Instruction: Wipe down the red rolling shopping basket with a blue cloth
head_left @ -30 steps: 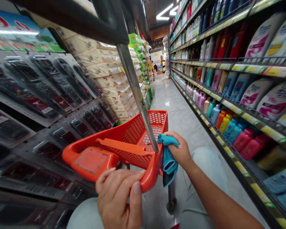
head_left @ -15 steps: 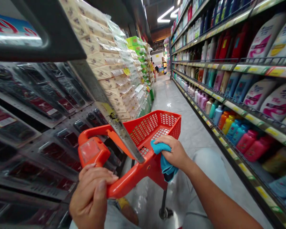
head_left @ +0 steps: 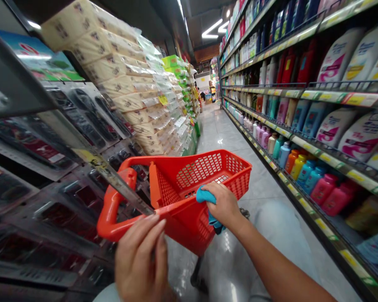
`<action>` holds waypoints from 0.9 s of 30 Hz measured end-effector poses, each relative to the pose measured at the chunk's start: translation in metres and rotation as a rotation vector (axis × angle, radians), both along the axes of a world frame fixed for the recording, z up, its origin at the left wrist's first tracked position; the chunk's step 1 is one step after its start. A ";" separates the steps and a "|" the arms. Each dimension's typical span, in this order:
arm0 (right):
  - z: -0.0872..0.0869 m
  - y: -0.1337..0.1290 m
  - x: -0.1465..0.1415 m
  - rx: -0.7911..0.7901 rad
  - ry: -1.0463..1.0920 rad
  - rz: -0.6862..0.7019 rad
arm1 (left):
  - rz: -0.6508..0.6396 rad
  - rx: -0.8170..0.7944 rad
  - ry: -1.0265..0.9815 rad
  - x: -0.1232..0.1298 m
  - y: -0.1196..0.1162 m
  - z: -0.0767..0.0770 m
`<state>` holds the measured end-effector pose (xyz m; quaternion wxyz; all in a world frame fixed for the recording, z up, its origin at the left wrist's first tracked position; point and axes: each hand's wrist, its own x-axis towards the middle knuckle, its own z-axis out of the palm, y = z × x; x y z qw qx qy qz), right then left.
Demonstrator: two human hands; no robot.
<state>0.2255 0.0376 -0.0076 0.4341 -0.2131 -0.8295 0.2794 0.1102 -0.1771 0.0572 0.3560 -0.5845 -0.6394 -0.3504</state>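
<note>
Red mesh shopping basket sits just ahead of the person, a blurred metal shelf edge crossing its handle. Right hand curls tightly over a blue cloth at the rim. Left hand has extended fingers; whether they grip is hard to tell.

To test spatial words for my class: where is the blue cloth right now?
In the head view, the blue cloth is gripped in the person's right hand, on the rim of the red shopping basket.
</note>
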 end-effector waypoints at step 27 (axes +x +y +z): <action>-0.055 0.044 0.048 -0.082 0.104 -0.485 | 0.354 -0.356 0.061 -0.004 0.077 -0.016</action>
